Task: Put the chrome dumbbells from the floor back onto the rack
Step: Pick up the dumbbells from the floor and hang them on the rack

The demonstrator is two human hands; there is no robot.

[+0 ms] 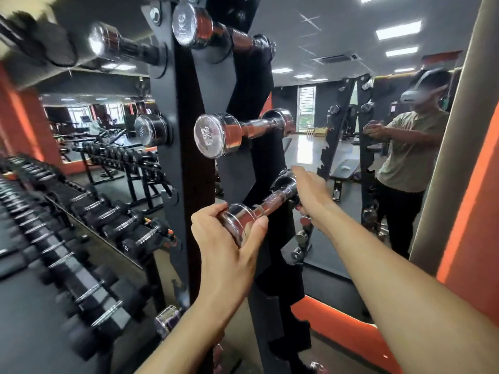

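Mirror (337,125) lines the gym wall behind a black upright rack (186,130), and a long row of dark weights (94,238) runs along the left. Both hands hold one chrome dumbbell (272,201), slanted against the rack's front just below an upper dumbbell (232,133) that rests across its cradles: the left hand (226,238) is wrapped round the near head, and the right hand (310,193) clasps the far end of the handle. Whether the dumbbell already sits in a cradle I cannot tell; another chrome head (167,319) shows blurred, low by the rack's foot.
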